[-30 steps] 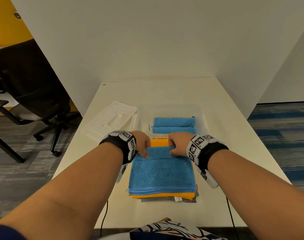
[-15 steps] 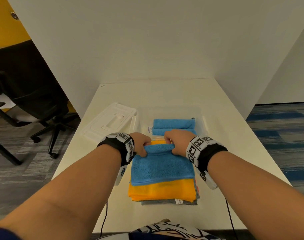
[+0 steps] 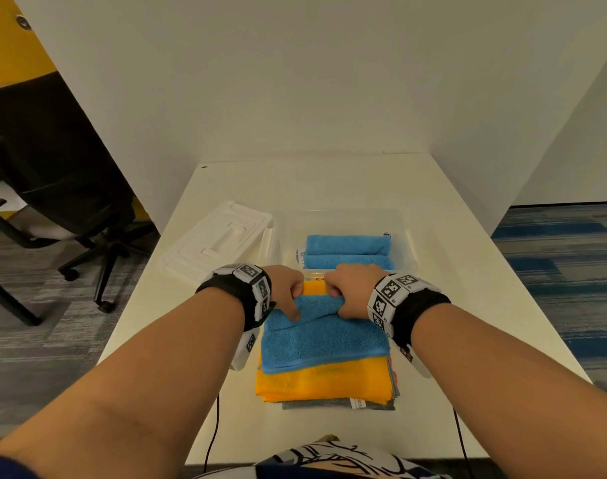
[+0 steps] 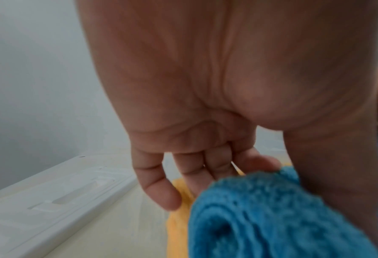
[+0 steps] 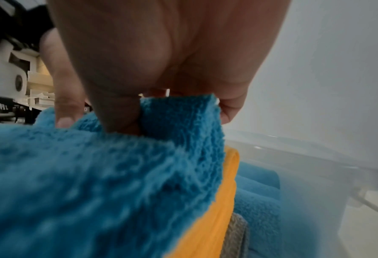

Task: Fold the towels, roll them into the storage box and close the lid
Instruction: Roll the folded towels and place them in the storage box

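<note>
A blue towel (image 3: 324, 337) lies on top of a stack, over an orange towel (image 3: 323, 383) and a grey towel (image 3: 329, 404). Its far edge is curled into a small roll (image 4: 260, 209). My left hand (image 3: 290, 293) grips the roll's left end and my right hand (image 3: 343, 292) grips its right end (image 5: 179, 118), fingers curled round the cloth. Just beyond stands the clear storage box (image 3: 407, 243) with two rolled blue towels (image 3: 347, 252) inside. Its white lid (image 3: 219, 240) lies to the left of the box.
The white table (image 3: 468, 305) is walled by white partitions behind and at both sides. A black office chair (image 3: 53, 167) stands off the table's left edge. Cables hang over the near edge.
Both hands have taken the blue towel's far edge and rolled it toward me. More of the orange towel now shows at the near side of the stack.
</note>
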Tool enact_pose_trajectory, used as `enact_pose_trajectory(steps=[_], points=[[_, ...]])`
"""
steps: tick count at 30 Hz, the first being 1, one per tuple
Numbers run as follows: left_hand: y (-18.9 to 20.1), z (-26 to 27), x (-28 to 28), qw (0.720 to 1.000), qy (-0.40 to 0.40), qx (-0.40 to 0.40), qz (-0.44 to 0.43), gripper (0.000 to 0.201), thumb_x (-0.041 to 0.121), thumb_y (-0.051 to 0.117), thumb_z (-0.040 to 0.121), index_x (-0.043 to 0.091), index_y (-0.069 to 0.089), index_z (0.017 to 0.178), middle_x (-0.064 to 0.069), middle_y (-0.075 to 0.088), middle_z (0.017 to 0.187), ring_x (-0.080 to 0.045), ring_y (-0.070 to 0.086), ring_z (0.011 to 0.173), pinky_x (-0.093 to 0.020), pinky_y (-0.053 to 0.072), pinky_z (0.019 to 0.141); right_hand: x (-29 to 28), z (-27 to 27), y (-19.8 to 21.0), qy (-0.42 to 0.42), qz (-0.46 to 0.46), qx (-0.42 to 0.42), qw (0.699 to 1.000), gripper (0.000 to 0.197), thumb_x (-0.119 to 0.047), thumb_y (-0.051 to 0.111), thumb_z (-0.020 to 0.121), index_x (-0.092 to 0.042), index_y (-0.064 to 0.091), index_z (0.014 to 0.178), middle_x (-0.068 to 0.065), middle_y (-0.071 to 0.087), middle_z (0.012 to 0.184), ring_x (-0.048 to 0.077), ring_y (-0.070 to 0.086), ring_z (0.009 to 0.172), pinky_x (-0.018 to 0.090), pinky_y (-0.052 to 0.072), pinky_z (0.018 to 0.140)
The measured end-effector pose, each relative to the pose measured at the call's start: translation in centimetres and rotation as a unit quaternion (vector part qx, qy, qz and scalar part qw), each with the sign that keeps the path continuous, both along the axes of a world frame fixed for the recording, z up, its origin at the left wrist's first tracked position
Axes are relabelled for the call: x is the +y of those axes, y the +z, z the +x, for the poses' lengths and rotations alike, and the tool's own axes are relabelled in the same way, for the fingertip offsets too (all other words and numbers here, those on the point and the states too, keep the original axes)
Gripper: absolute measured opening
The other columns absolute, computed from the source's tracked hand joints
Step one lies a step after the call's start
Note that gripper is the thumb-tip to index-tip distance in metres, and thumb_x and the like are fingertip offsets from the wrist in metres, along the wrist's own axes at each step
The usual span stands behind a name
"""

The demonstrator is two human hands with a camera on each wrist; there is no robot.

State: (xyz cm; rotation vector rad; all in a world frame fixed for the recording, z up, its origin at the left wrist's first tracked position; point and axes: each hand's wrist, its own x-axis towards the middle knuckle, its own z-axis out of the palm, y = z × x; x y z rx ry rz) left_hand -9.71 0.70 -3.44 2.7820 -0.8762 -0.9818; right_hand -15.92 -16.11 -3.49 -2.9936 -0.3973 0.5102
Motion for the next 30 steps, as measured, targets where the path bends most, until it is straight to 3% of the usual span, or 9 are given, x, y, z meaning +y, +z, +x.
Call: enact_pose_trajectory(steps=[3,6,9,12,14,18,23,26,30], points=[[0.0,-0.1,0.0,1.0,0.009,-0.008,-0.019,0.041,0.027,0.08,0.074,0.019,0.045,0.094,0.009,0.044,0.079,-0.015,0.047,0.078,-0.021,0.033,0.054,-0.1,0.3,0.4,-0.032,0.063,0.056,0.996,0.03,-0.05,0.067,0.078,-0.025,0.049,0.077,-0.003,0.054,0.08,0.016,0.052,0.072,0.035,0.045,0.068],[0.3,0.0,-0.1,1.0,0.006,0.015,-0.014,0.04,0.025,0.077,0.078,0.015,0.056,0.11,0.006,0.054,0.092,-0.015,0.053,0.089,-0.017,0.039,0.057,-0.4,0.1,0.4,-0.042,0.076,0.076,0.993,0.03,-0.047,0.066,0.083,-0.022,0.05,0.087,-0.004,0.053,0.08,0.014,0.049,0.075,0.027,0.039,0.064],[0.5,0.1,-0.3,1.0,-0.006,0.028,-0.003,0.036,0.025,0.073,0.081,0.01,0.064,0.112,-0.001,0.06,0.097,-0.016,0.057,0.086,-0.019,0.044,0.062,-0.5,-0.2,0.1,-0.048,0.072,0.068,0.994,0.04,-0.043,0.071,0.081,-0.019,0.047,0.102,-0.005,0.049,0.081,0.015,0.049,0.077,0.028,0.037,0.062],[0.5,0.0,-0.5,1.0,-0.002,0.022,-0.002,0.036,0.024,0.072,0.081,0.008,0.063,0.112,-0.002,0.06,0.097,-0.016,0.056,0.088,-0.022,0.044,0.065,-0.3,0.0,-0.1,-0.047,0.05,0.052,0.996,0.044,-0.039,0.07,0.081,-0.021,0.047,0.114,-0.002,0.056,0.097,0.017,0.054,0.088,0.031,0.042,0.074],[0.5,-0.1,-0.6,1.0,-0.004,0.013,-0.002,0.038,0.024,0.072,0.081,0.009,0.06,0.113,-0.001,0.057,0.098,-0.016,0.054,0.09,-0.021,0.042,0.062,0.0,0.2,-0.2,-0.037,0.019,0.032,0.999,0.035,-0.036,0.067,0.081,-0.024,0.051,0.11,-0.002,0.059,0.099,0.018,0.056,0.092,0.036,0.044,0.084],[0.8,0.2,-0.9,0.999,0.004,0.041,-0.005,0.036,0.028,0.075,0.079,0.015,0.053,0.103,0.003,0.054,0.093,-0.014,0.053,0.087,-0.019,0.04,0.059,0.3,0.3,-0.5,-0.026,-0.026,0.012,0.999,0.024,-0.03,0.062,0.083,-0.025,0.053,0.105,-0.003,0.054,0.093,0.019,0.054,0.087,0.041,0.038,0.088],[0.9,0.5,-1.0,0.991,0.05,0.118,-0.042,0.028,0.035,0.074,0.082,0.021,0.052,0.072,0.007,0.054,0.072,-0.008,0.051,0.067,-0.021,0.042,0.062,-0.1,0.2,-0.7,-0.007,-0.039,-0.011,0.999,0.026,-0.03,0.058,0.086,-0.026,0.051,0.11,-0.001,0.056,0.1,0.022,0.057,0.094,0.04,0.036,0.084],[0.8,0.4,-1.2,0.996,0.027,0.076,-0.026,0.03,0.032,0.076,0.08,0.023,0.048,0.072,0.009,0.05,0.072,-0.007,0.047,0.067,-0.022,0.039,0.061,0.1,0.2,-0.8,-0.001,-0.036,-0.024,0.999,0.025,-0.031,0.059,0.085,-0.026,0.051,0.108,-0.002,0.056,0.1,0.022,0.057,0.094,0.042,0.038,0.086],[0.5,0.3,-1.3,1.0,0.003,0.015,-0.025,0.041,0.029,0.077,0.077,0.023,0.038,0.071,0.008,0.043,0.073,-0.007,0.038,0.063,-0.022,0.031,0.056,-0.2,0.2,-0.5,-0.018,0.019,0.026,0.999,0.039,-0.042,0.068,0.078,-0.023,0.05,0.107,-0.001,0.056,0.099,0.019,0.057,0.088,0.037,0.045,0.076]])
